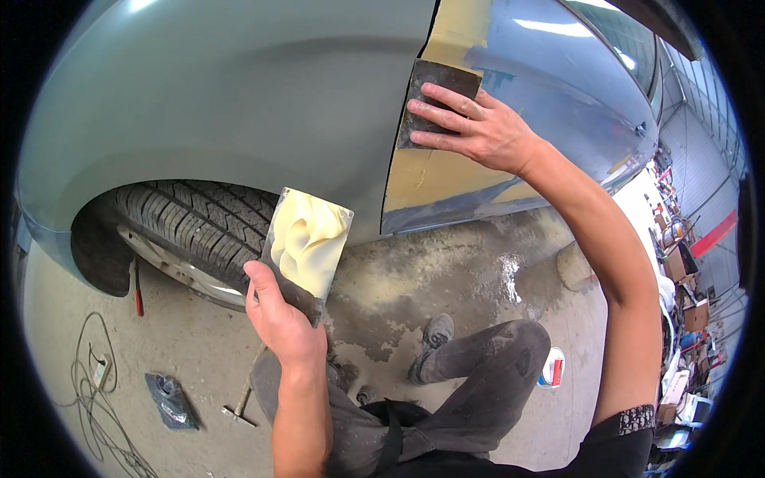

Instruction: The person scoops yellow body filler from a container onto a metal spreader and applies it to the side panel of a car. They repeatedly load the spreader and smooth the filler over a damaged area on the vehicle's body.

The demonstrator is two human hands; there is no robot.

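My left hand [291, 323] grips the lower end of a flat dark spreader plate [301, 299], thumb along its left edge. A thick swirl of pale yellow filler paste [307, 243] covers most of it. Higher up, my right hand [494, 131] holds a dark rectangular spreader [449, 77] flat against the front edge of the car door [550, 88], three fingers spread over its face. Yellow filler [422, 175] coats the door edge above and below that spreader. To the left, across a narrow gap, is the grey-green fender [239, 103]; the left-hand plate overlaps the tyre [191, 219].
On the floor lie a looped cable [88, 390], a black plastic bag [171, 401], a hammer [239, 416] and a red-handled tool [139, 299]. A white-and-red can [552, 368] stands beside my knee. Boxes and clutter [693, 315] line the right side.
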